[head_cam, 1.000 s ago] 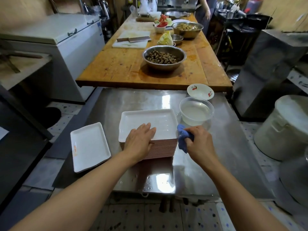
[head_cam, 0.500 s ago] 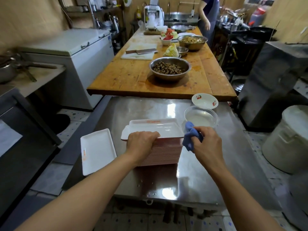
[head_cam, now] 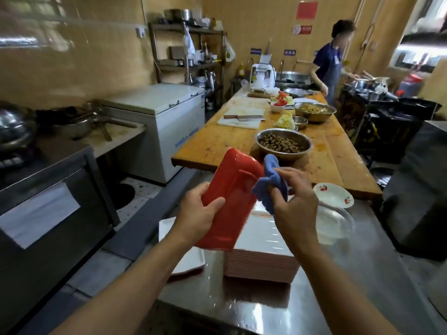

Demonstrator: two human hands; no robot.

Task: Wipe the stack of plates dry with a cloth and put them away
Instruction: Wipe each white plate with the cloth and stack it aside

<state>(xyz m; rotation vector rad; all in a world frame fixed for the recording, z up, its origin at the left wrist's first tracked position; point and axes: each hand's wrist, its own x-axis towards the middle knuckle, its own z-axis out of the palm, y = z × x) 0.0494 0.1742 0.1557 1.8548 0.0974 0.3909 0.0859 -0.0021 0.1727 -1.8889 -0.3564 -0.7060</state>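
Observation:
My left hand (head_cam: 198, 213) grips a rectangular plate (head_cam: 232, 189) by its near left edge and holds it up tilted, its red underside facing me. My right hand (head_cam: 294, 204) holds a bunched blue cloth (head_cam: 272, 182) against the plate's right edge. Below them a tall stack of rectangular plates (head_cam: 262, 259), white on top with red sides, stands on the steel table (head_cam: 350, 293). A single white rectangular plate (head_cam: 187, 259) lies to the left of the stack, partly hidden by my left arm.
A clear bowl (head_cam: 335, 226) and a small white dish with red print (head_cam: 333, 191) sit right of the stack. Behind is a wooden table (head_cam: 333, 163) with a metal bowl of nuts (head_cam: 283, 144). Another person (head_cam: 331, 61) stands at the far end. A chest freezer (head_cam: 167, 117) stands at left.
My left hand has lifted the top plate off the stack and turned it red side toward me. My right hand has brought the cloth up to it. My view has tilted upward.

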